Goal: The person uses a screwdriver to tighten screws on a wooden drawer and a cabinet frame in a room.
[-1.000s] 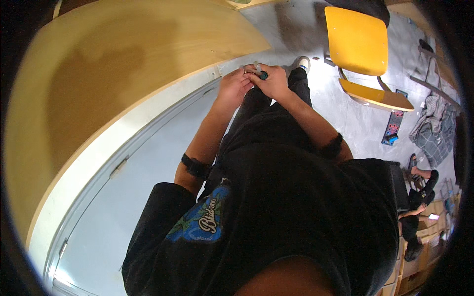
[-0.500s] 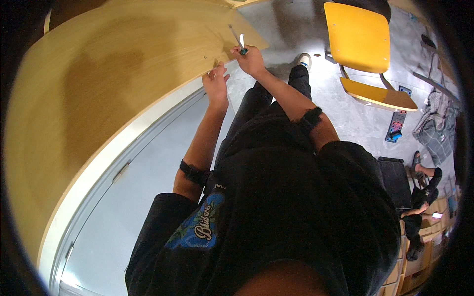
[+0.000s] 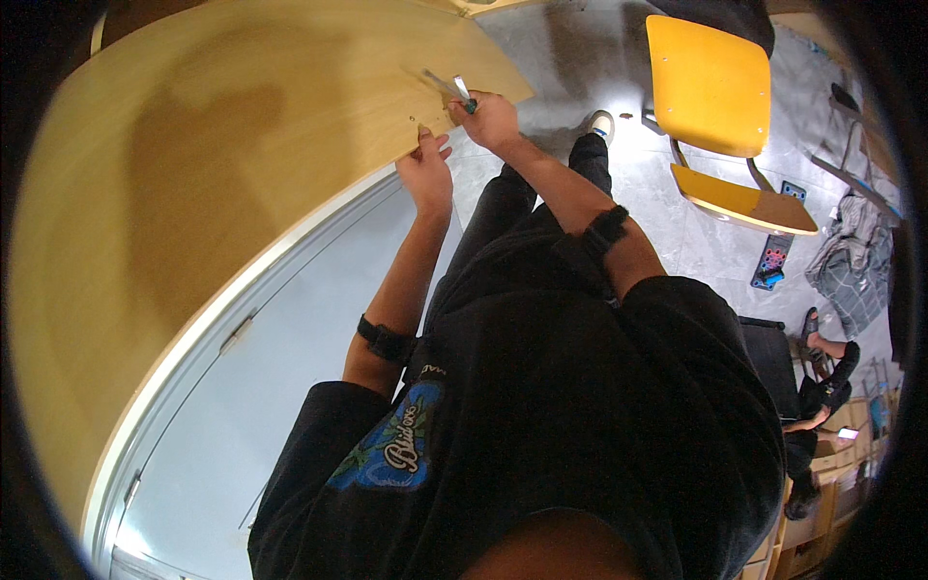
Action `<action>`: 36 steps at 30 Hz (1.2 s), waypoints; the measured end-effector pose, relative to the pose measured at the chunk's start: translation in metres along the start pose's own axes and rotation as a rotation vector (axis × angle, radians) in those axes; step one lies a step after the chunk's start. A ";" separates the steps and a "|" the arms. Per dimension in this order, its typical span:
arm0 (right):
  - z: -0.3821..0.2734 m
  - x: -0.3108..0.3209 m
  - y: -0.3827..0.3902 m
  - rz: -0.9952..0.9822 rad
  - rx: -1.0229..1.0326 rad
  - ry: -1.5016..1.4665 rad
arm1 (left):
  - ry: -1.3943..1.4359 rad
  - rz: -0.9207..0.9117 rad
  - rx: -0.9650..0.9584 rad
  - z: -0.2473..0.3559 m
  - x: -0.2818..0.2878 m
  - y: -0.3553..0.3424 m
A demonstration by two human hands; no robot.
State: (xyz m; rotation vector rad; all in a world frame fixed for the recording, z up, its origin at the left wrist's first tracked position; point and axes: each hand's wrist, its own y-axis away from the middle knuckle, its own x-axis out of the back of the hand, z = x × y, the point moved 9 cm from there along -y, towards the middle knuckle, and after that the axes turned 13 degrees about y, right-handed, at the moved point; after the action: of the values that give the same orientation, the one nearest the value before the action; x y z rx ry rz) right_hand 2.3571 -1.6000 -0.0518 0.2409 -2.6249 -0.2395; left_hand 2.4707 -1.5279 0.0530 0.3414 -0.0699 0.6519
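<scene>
My right hand (image 3: 489, 120) is closed around a hand tool (image 3: 471, 103) with a dark green part in the fist. A thin metal shaft and a shorter, bright flat piece stick out beyond the fingers over the wooden panel (image 3: 290, 145); the tool's exact kind is unclear. At the panel's near edge, just left of the right hand, my left hand (image 3: 425, 176) touches the wood with its fingers partly spread. A small dark hole or fitting (image 3: 412, 118) shows in the panel by its fingertips. Whether anything tiny lies under those fingertips I cannot make out.
Light blue-grey cabinet doors (image 3: 280, 358) stand below the panel. To the right is a yellow chair (image 3: 710, 87) on the grey floor, with a dark strip of parts (image 3: 773, 259) behind it. Farther right, another person (image 3: 822, 396) sits holding a lit phone (image 3: 848, 434).
The tool in my right hand has tipped leftward, its shaft now lying lower over the panel. My left hand has shifted slightly along the edge. The whole view has moved a little.
</scene>
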 end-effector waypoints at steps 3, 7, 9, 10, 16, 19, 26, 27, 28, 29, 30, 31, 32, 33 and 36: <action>-0.004 0.001 0.001 0.014 0.001 0.032 | 0.056 -0.009 -0.017 0.003 -0.001 0.000; -0.004 -0.002 -0.001 -0.040 0.005 0.053 | 0.061 -0.015 0.007 0.003 -0.004 0.000; -0.010 0.001 0.000 -0.067 0.017 0.048 | 0.054 -0.012 0.017 0.001 -0.001 -0.001; -0.016 -0.002 0.002 -0.134 0.056 0.061 | 0.052 -0.017 0.021 0.000 0.000 -0.001; -0.024 -0.019 0.027 -0.446 0.218 -0.016 | 0.039 -0.026 0.062 -0.003 0.008 0.000; -0.026 -0.029 0.026 -0.462 0.287 -0.093 | 0.063 -0.048 0.082 -0.002 0.005 -0.003; -0.006 -0.008 0.048 -0.369 -0.257 -0.715 | 0.029 -0.038 0.164 -0.012 0.022 -0.003; -0.005 0.004 0.059 -0.366 -0.248 -0.704 | -0.022 -0.038 0.200 -0.013 0.023 0.004; -0.008 0.009 0.073 -0.460 -0.260 -0.772 | -0.032 -0.072 0.275 -0.015 0.024 0.012; -0.016 0.016 0.087 -0.550 -0.270 -0.834 | -0.016 -0.080 0.269 -0.012 0.028 0.020; -0.021 0.022 0.102 -0.614 -0.290 -0.808 | 0.011 -0.174 0.301 -0.013 0.022 0.028; -0.027 0.025 0.118 -0.676 -0.311 -0.781 | 0.036 -0.269 0.332 -0.014 0.019 0.037; -0.040 0.031 0.134 -0.773 -0.311 -0.833 | 0.102 -0.407 0.380 -0.008 0.011 0.048; -0.047 0.036 0.144 -0.762 -0.304 -0.818 | 0.116 -0.419 0.373 -0.006 0.014 0.053; -0.067 0.035 0.175 -0.846 -0.301 -0.792 | 0.220 -0.590 0.378 0.008 0.007 0.084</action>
State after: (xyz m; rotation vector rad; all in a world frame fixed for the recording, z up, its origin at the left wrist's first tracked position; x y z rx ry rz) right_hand 2.3373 -1.4460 0.0588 1.3806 -2.9813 -1.2066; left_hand 2.4258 -1.4646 0.0855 0.6211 0.3588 0.1075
